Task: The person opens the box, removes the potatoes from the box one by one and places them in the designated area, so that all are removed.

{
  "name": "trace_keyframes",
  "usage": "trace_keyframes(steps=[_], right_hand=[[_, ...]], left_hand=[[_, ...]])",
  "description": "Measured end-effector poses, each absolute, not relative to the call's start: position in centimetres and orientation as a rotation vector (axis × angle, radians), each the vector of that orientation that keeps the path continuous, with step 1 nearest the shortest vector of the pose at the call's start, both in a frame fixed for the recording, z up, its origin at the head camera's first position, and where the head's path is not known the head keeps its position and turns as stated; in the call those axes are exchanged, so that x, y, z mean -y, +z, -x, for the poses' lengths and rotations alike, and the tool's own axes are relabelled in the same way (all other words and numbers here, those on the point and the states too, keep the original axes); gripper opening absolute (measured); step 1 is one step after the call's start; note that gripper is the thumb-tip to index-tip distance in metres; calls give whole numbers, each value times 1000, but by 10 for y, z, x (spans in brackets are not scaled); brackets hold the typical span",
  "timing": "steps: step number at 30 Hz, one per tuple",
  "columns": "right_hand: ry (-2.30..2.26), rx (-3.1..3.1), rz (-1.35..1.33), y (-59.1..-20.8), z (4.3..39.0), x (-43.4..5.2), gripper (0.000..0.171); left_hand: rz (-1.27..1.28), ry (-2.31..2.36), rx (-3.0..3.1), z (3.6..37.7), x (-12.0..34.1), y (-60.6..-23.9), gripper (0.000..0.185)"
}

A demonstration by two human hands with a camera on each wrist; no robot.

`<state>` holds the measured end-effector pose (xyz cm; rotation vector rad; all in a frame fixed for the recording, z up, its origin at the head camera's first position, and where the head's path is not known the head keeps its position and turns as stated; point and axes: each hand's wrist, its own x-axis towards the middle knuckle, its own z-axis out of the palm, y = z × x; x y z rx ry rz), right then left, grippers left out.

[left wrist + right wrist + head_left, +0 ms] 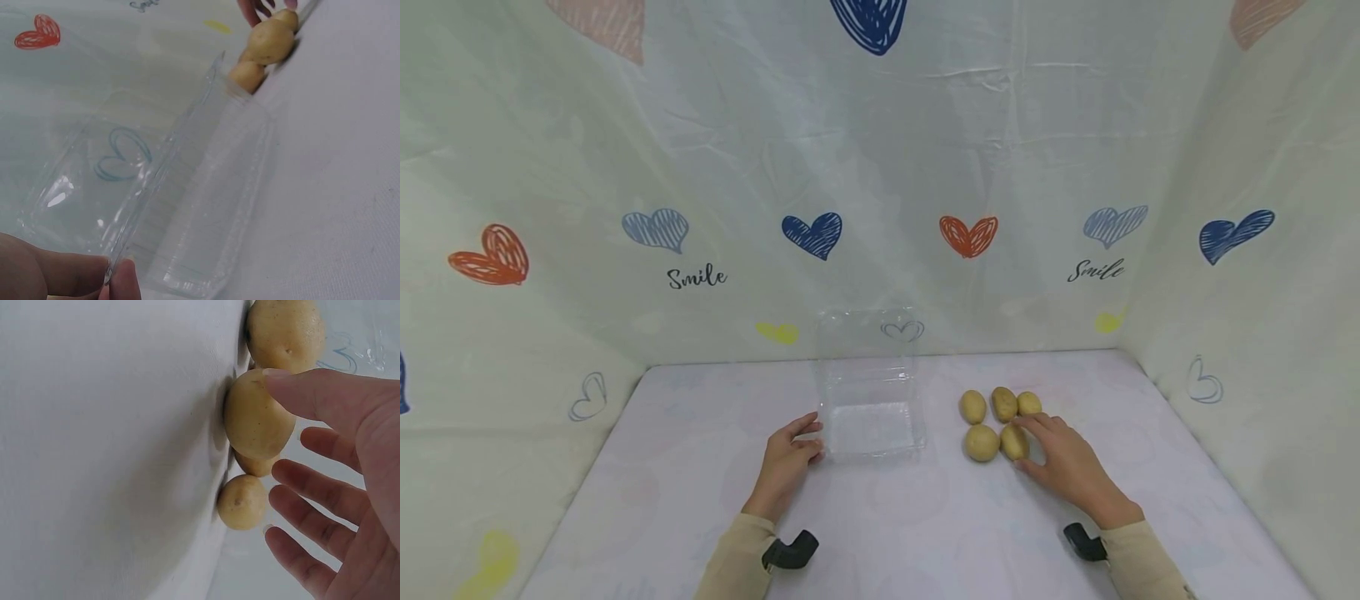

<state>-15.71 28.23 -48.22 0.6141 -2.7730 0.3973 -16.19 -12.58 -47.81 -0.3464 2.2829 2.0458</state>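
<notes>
A cloth printed with hearts (880, 167) hangs behind and to both sides, and the same pale fabric covers the counter (925, 517). Near its middle stands a clear plastic clamshell box (871, 417), its lid tipped up and its tray bare: nothing lies inside it yet. The left hand (786, 462) is at the box's near left corner, thumb and fingertip pinching the thin rim, as the left wrist view shows (119, 275). To the right of the box, well apart from it, five small potatoes (996, 423) sit in a tight cluster on the counter. The right hand (1067, 462) lies over the cluster's near right side with fingers spread and relaxed; its thumb touches the nearest potato (257, 415), but the grip has not closed round any of them. By my reading the work is at its very start, with all five potatoes outside the box.
</notes>
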Motion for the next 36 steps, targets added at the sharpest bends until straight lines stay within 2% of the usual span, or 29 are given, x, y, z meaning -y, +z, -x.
trace_keyframes(steps=[36], right_hand=[[460, 2785, -483, -471, 154, -316, 51]], left_hand=[[291, 2015, -2231, 163, 138, -479, 46]])
